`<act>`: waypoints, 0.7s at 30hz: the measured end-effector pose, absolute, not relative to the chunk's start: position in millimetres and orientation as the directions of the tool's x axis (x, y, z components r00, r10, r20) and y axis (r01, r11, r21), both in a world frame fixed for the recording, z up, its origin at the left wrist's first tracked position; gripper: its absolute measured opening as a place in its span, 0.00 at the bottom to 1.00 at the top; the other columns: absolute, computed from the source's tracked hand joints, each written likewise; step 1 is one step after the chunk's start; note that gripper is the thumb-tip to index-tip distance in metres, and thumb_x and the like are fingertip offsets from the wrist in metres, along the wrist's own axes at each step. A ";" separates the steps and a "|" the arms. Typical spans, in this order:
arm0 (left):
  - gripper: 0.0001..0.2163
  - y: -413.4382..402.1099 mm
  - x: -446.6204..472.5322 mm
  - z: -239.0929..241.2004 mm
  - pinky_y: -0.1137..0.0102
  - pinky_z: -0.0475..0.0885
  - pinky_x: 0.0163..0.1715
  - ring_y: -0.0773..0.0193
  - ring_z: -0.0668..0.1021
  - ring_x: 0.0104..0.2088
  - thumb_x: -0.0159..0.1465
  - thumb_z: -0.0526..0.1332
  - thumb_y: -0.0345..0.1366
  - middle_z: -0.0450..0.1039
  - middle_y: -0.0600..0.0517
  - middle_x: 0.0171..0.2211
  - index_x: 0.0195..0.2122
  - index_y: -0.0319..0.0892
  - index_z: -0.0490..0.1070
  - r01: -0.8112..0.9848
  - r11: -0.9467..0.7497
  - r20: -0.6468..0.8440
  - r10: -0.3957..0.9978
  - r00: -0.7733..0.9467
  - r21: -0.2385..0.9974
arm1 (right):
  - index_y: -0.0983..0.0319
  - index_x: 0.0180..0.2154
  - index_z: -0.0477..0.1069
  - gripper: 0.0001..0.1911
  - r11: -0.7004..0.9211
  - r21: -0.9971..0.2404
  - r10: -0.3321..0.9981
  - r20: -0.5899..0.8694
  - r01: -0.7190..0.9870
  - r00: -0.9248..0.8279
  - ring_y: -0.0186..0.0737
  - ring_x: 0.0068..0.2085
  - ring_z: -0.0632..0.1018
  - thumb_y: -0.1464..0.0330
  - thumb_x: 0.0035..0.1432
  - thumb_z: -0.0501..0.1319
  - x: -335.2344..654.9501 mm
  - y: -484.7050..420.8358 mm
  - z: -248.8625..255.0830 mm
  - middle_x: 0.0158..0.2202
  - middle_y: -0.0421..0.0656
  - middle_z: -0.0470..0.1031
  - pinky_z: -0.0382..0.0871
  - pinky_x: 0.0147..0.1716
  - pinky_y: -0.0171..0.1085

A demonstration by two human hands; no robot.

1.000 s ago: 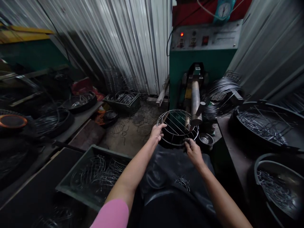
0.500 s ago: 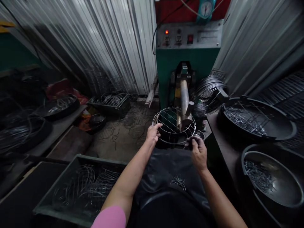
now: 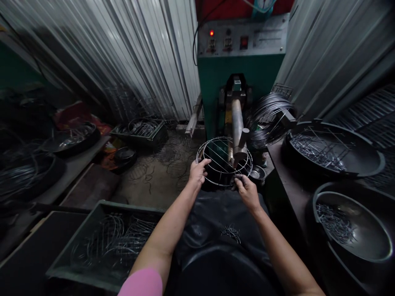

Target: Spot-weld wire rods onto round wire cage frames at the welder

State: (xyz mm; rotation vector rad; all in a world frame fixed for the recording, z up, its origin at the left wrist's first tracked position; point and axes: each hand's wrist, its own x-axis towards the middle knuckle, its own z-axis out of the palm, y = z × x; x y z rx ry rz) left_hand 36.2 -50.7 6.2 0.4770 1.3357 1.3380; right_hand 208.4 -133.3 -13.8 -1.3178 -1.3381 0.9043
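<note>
My left hand point(image 3: 198, 172) is closed on the left rim of a round wire rack point(image 3: 213, 183), its thumb lying over the wires. The rack is made of two rings joined by short wires, with straight bars across. At the rack's near right rim, my right hand point(image 3: 247, 190) pinches a short piece of wire point(image 3: 235, 176), mostly hidden by the fingertips. Just above that spot is the tip of a spot welder's metal arm point(image 3: 237, 123), overlapping the rack in view. A small heap of short wires point(image 3: 231, 232) lies on the black apron point(image 3: 210, 218) over my lap.
The green machine point(image 3: 212, 82) stands ahead with a red light lit. To its right hangs a wire coil point(image 3: 271, 111). Black pans point(image 3: 367, 158) with wire pieces stand on the right bench point(image 3: 286, 181). A green bin point(image 3: 77, 242) of bent wires sits at left.
My right hand has moved left and inward to the rack's near rim beneath the welder tip. My left hand keeps its hold on the rack. The view has tilted slightly.
</note>
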 end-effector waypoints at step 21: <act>0.19 -33.3 30.5 -1.7 0.78 0.49 0.14 0.77 0.56 0.15 0.40 0.70 0.39 0.51 0.62 0.17 0.23 0.42 0.58 -0.394 0.392 -0.489 0.852 -0.184 0.831 | 0.63 0.39 0.69 0.20 0.042 -0.996 0.971 0.059 0.077 0.231 0.34 0.22 0.72 0.54 0.52 0.57 216.3 -129.9 -14.9 0.29 0.44 0.74 0.69 0.24 0.35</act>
